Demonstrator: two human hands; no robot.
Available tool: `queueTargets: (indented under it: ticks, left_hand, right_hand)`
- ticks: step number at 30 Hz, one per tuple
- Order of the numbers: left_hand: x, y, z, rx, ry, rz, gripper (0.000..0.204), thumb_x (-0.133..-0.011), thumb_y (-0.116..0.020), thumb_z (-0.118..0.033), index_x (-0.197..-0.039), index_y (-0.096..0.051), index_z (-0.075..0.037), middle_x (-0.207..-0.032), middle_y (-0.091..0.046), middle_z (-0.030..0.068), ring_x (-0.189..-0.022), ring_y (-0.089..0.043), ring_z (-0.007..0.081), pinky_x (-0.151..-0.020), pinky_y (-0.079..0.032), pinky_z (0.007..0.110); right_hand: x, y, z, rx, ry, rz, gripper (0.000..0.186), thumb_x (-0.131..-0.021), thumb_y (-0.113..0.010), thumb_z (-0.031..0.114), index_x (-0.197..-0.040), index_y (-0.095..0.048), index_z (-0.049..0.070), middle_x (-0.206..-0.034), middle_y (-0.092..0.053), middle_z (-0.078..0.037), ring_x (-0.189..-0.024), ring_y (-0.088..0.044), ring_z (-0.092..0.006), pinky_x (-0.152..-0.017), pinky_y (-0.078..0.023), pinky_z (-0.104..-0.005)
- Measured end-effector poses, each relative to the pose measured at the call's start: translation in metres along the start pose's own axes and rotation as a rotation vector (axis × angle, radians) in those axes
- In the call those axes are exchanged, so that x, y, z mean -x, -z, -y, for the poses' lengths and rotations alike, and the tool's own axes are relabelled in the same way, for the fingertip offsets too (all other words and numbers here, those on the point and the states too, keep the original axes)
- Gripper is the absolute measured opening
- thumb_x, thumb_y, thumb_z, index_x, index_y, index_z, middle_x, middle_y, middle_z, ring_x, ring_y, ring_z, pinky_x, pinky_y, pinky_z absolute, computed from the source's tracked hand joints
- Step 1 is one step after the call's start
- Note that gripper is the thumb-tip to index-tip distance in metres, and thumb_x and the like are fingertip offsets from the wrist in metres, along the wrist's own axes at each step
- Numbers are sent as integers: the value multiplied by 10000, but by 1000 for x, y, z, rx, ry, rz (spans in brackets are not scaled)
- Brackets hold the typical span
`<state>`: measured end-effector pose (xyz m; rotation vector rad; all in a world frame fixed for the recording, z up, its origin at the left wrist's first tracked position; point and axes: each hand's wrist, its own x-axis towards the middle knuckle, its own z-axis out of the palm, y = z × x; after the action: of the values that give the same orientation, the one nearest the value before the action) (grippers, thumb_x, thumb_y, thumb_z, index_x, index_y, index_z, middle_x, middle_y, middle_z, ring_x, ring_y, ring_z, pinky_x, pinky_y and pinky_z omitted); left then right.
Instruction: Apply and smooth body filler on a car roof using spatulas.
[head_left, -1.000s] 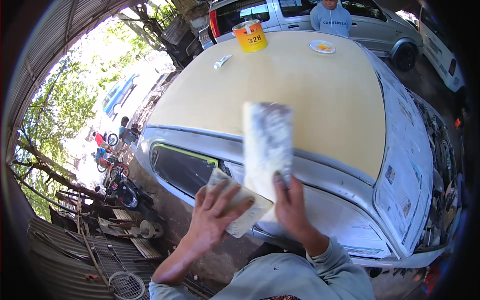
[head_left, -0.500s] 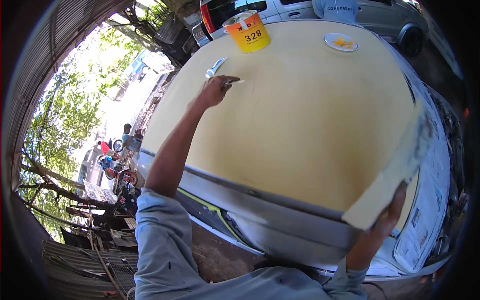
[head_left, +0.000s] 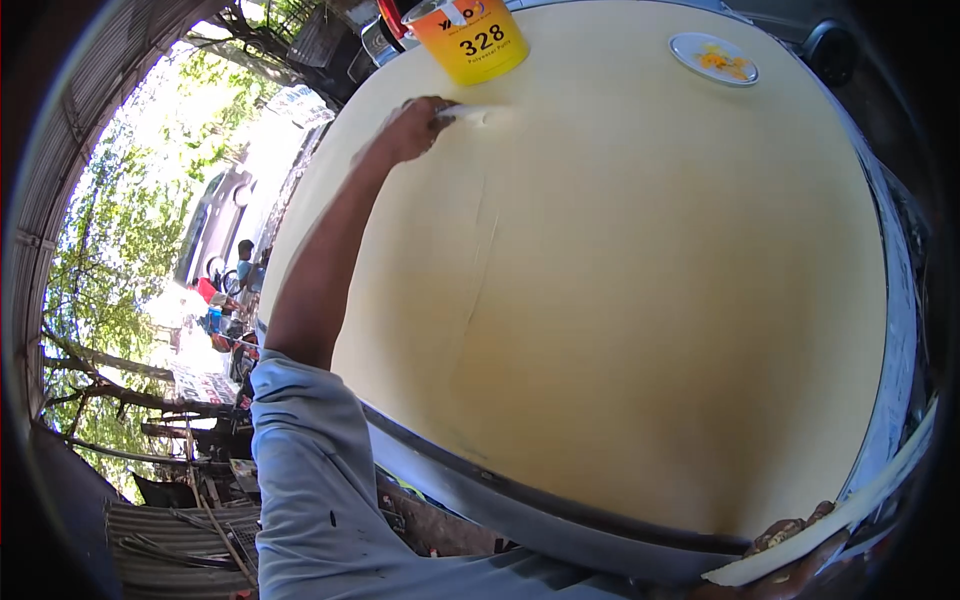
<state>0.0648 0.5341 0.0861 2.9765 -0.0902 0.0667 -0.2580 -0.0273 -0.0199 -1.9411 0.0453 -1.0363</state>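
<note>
My left hand [head_left: 412,130] is stretched far out over a vehicle roof [head_left: 600,270] coated in smooth cream putty. Its fingers are closed on a thin putty spreader [head_left: 466,112], whose blurred blade lies close to the roof near the can. From there a fine raised line runs back toward me along the coating. At the lower right, my right hand [head_left: 785,533], its fingers smeared with putty, grips a pale flat board [head_left: 835,510]. The board is seen almost edge-on beside the roof's near right corner.
A yellow and orange putty can [head_left: 475,45] stands on the far left of the roof. Farther right lies a round white plate [head_left: 712,58] with yellow-orange bits. A grey metal rail [head_left: 540,520] borders the near edge. People and motorbikes [head_left: 225,300] are off to the left.
My left hand has moved forward, closer to the can, with the spreader. The board in my right hand has dropped and turned edge-on. The view has shifted, and the small tube is no longer visible.
</note>
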Motion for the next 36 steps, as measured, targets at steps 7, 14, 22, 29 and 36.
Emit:
queueTargets:
  ticks: [7, 14, 22, 29, 36]
  left_hand:
    - [6, 1, -28, -89, 113, 103, 306, -908, -570, -152, -1206, -637, -162, -932, -691, 139, -811, -650, 283, -752, -496, 395]
    - [74, -14, -28, -16, -180, 35, 297, -895, -590, -150, -1184, -656, -180, -1052, -684, 108, -887, -651, 296, -818, -506, 389]
    - [227, -7, -87, -39, -262, 44, 575, -670, -611, 79, -1198, -650, -146, -1203, -623, 108, -1103, -598, 312, -939, -481, 411]
    - [357, -13, -121, -95, -155, 54, 715, -581, -679, 61, -1242, -625, -208, -1246, -593, 66, -1201, -532, 294, -1000, -438, 444]
    - [323, 40, -112, -95, -201, 144, 676, -598, -625, 78, -1215, -635, -198, -1197, -633, 78, -1170, -561, 281, -1004, -441, 430]
  right_hand:
    - [6, 9, -9, 266, -64, 27, 568, -1009, -435, 354, -1395, -339, -51, -1151, -526, -265, -676, -570, -238, -632, -518, -345]
    - [-14, 20, -4, -710, -601, 172, 474, -1003, -392, 254, -1325, -436, -92, -1120, -614, -247, -556, -512, -93, -432, -362, -156]
    - [-22, -5, 14, -453, -545, -61, 457, -966, -427, 86, -1380, -368, -97, -1252, -548, -260, -582, -503, -109, -466, -396, -194]
    - [-38, -9, 26, -428, -707, -71, 433, -982, -414, 272, -1222, -498, -78, -1080, -627, -155, -517, -461, -66, -408, -344, -171]
    - [-30, -12, 31, -140, -706, -140, 620, -936, -466, 321, -1364, -383, -120, -1127, -611, -257, -551, -474, -101, -448, -353, -189]
